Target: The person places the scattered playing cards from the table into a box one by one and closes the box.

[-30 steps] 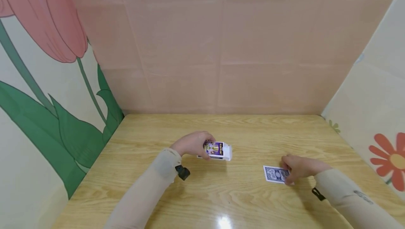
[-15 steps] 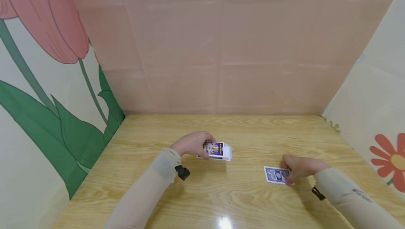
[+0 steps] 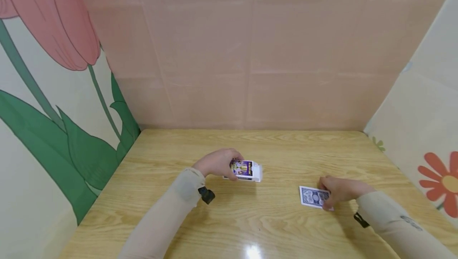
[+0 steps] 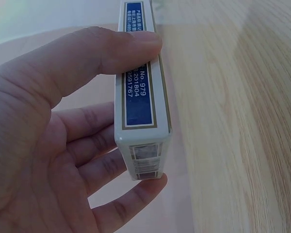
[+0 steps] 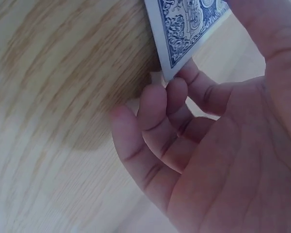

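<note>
My left hand grips a playing card box by its long sides, thumb on one narrow side and fingers on the other. The box has a purple and yellow picture on its face, and a white flap stands out at its right end. In the left wrist view the thumb presses the blue printed side of the box. To the right, my right hand pinches a blue-backed playing card by its right end, close over the table. In the right wrist view the patterned back of the card shows, its corner near the fingertips.
Both hands are over a wood-grain table. A pinkish-brown covered wall rises behind it. Side panels with a painted tulip and a red flower flank the table. Dark straps hang at both wrists.
The card in my right hand has shifted and turned very slightly. My left hand stays in place with the card box.
</note>
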Demonstrator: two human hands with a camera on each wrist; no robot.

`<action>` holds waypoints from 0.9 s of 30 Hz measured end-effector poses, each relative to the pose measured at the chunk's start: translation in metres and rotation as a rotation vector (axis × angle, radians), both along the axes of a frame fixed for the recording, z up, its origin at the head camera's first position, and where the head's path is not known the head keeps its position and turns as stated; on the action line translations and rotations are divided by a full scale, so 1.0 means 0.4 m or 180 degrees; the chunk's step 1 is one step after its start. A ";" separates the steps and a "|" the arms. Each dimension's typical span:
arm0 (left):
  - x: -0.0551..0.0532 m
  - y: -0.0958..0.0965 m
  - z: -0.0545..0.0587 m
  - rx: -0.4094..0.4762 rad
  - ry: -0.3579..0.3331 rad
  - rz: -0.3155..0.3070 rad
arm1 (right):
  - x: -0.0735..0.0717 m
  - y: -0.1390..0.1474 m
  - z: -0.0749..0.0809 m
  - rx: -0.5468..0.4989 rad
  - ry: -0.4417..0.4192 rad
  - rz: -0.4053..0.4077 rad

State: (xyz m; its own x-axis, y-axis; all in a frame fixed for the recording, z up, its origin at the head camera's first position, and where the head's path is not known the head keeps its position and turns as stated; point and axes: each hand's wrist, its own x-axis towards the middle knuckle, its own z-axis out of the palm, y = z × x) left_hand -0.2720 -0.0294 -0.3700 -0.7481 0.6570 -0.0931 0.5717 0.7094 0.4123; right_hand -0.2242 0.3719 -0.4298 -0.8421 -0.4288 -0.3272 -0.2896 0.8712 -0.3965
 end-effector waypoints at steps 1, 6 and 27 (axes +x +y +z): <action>0.000 0.000 0.000 0.0000 0.0001 -0.0002 | 0.000 0.000 0.001 0.0031 0.0012 0.0015; -0.001 0.000 -0.002 0.0007 -0.0020 0.0003 | 0.003 0.003 0.003 0.0000 -0.0039 0.0041; 0.001 0.003 0.005 -0.0038 -0.0023 0.0048 | 0.002 -0.005 -0.003 -0.0554 -0.0445 0.0090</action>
